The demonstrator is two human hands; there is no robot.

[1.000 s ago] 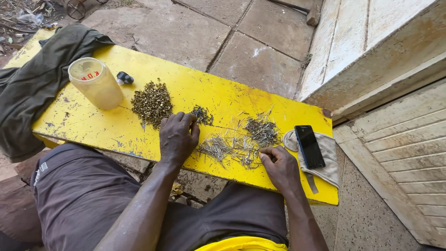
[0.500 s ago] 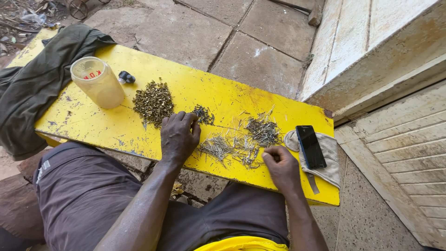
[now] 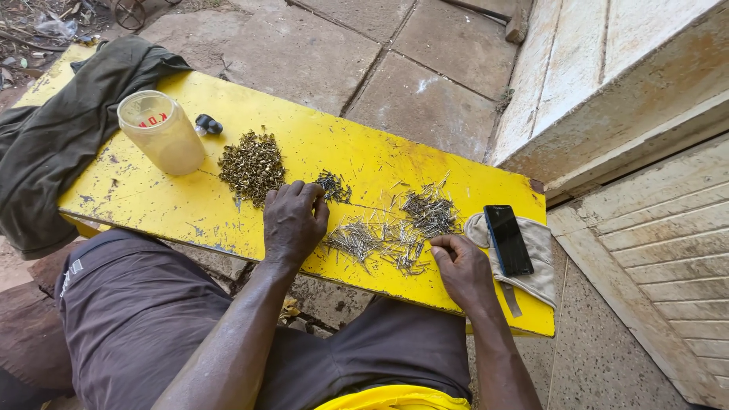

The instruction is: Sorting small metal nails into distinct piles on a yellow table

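A yellow board [image 3: 357, 152] lies across my lap. My left hand [image 3: 292, 220] rests knuckles-up on it, fingertips touching a small dark pile of nails [image 3: 332, 186]. A brass-coloured heap of small fasteners [image 3: 252, 165] sits just left of that hand. My right hand [image 3: 463, 267] is curled at the board's near edge, fingers pinched at the edge of the scattered thin nails [image 3: 376, 241]; whether it holds any I cannot tell. Another nail cluster [image 3: 429, 210] lies above the right hand.
A translucent plastic jar [image 3: 161, 133] and a small black cap [image 3: 207, 124] stand at the board's left. A dark green cloth [image 3: 61, 129] drapes over the left end. A black phone [image 3: 508, 239] lies on a grey cloth [image 3: 538, 262] at the right end. Stone paving and a wooden step surround.
My left hand has slid slightly toward the small dark nail pile; the right hand stays at the scattered nails. The view has shifted a little.
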